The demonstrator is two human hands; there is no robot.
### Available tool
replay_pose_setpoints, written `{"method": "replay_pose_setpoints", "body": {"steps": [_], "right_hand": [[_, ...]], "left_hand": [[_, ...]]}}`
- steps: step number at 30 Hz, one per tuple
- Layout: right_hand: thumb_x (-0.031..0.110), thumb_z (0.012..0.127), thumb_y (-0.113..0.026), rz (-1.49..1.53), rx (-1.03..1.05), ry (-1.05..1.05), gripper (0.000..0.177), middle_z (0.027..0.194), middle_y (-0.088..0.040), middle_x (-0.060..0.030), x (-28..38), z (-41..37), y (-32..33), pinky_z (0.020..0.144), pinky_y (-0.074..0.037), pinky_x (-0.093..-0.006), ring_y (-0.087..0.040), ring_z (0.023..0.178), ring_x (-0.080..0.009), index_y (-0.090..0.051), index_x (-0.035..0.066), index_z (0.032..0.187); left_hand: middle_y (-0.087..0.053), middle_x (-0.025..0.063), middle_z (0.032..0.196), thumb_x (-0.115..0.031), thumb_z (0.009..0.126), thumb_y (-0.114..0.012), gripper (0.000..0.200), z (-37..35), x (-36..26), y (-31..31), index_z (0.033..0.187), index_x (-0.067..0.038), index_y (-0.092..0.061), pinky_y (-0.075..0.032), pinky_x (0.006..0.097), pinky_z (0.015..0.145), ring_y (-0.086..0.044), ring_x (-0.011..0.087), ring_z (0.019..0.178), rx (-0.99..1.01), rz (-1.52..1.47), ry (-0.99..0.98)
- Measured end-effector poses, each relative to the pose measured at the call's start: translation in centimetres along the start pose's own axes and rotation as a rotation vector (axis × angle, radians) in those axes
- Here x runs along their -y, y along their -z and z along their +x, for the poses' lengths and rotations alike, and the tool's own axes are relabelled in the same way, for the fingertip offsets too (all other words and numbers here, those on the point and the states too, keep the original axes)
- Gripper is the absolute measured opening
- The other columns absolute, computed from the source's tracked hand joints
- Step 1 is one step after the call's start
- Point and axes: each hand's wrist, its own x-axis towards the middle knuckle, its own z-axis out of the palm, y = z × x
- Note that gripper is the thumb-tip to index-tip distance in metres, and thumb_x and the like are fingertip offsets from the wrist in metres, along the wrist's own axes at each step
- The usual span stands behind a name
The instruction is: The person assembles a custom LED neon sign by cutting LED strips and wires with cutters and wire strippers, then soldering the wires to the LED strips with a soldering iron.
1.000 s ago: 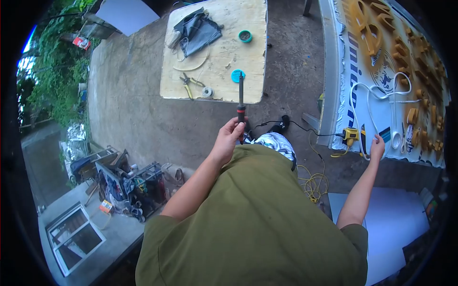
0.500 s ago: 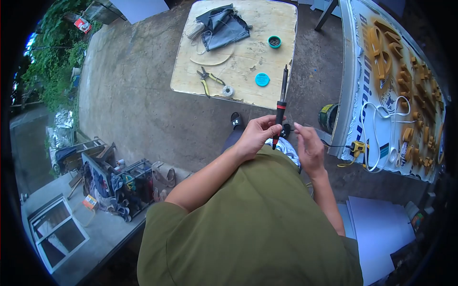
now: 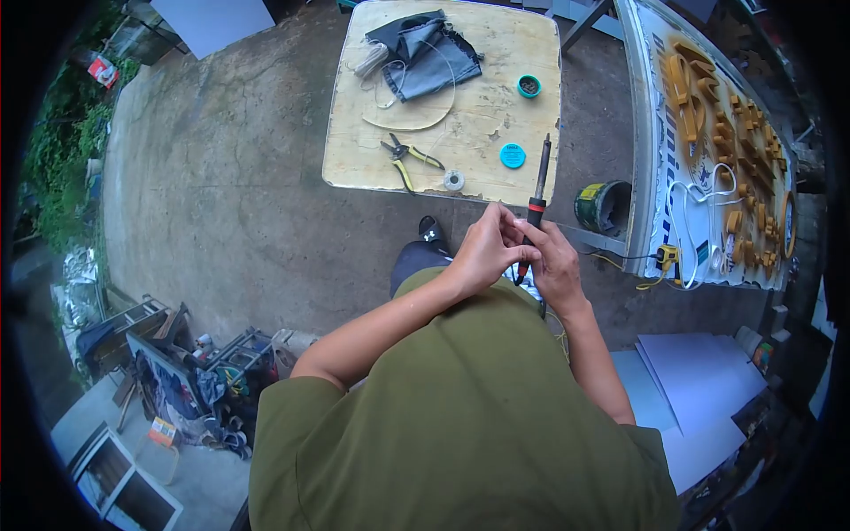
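A soldering iron (image 3: 536,211) with a black and red handle points its metal tip away from me, in front of my shirt. My left hand (image 3: 485,250) is closed on its handle from the left, thumb against the lower part. From the other side my right hand (image 3: 556,265) has its fingers on the same handle; some of the fingertips are hidden between the hands. Beyond the hands, the worn table (image 3: 354,155) bears yellow-handled pliers (image 3: 404,160), a small spool (image 3: 453,180), a blue lid (image 3: 513,156) and a small teal tin (image 3: 529,86) with dark contents.
Grey cloth (image 3: 432,71) and a loop of thin wire lie on the table. At the right, a signboard (image 3: 660,190) carries yellow letters, a white cord (image 3: 677,217) and a yellow plug (image 3: 667,257). A bucket (image 3: 589,205) stands beside it; clutter (image 3: 190,385) fills the lower left.
My right hand has moved left from beside the soldering iron onto its handle. My left hand still holds it. The view has shifted slightly.
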Motion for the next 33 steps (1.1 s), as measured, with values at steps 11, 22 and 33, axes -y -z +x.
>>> {"method": "replay_pose_setpoints", "body": {"steps": [11,22,33], "right_hand": [[-0.002,0.083,-0.081,-0.081,-0.347,-0.022,0.036,0.09,-0.057,-0.0131,-3.2,1.8,1.1,0.066,-0.048,-0.0438,-0.06,0.077,-0.0335,-0.059,0.009,0.11],[-0.009,0.086,-0.072,-0.132,-0.407,-0.003,0.035,0.098,-0.06,-0.016,-7.2,3.5,5.7,0.075,-0.053,-0.0398,-0.064,0.086,-0.0315,-0.058,0.008,0.114],[-0.007,0.087,-0.071,-0.174,-0.437,-0.181,0.034,0.099,-0.059,-0.0164,-6.2,4.5,6.0,0.076,-0.052,-0.0399,-0.062,0.087,-0.031,-0.058,0.009,0.115]], "left_hand": [[-0.075,0.0126,0.099,-0.02,0.1,-0.073,0.026,3.6,1.3,3.8,0.108,0.003,-0.066,-0.057,0.0335,0.08,-0.071,0.0169,0.088,-0.148,0.276,0.035],[-0.075,0.0186,0.104,-0.017,0.095,-0.071,0.024,15.1,14.2,14.5,0.111,0.0,-0.07,-0.056,0.0442,0.085,-0.073,0.0334,0.093,-0.606,0.627,0.073],[-0.075,0.011,0.105,-0.028,0.09,-0.076,0.025,22.7,15.1,14.7,0.106,-0.008,-0.076,-0.047,0.0455,0.093,-0.066,0.0324,0.108,-0.42,0.919,0.198]]}}
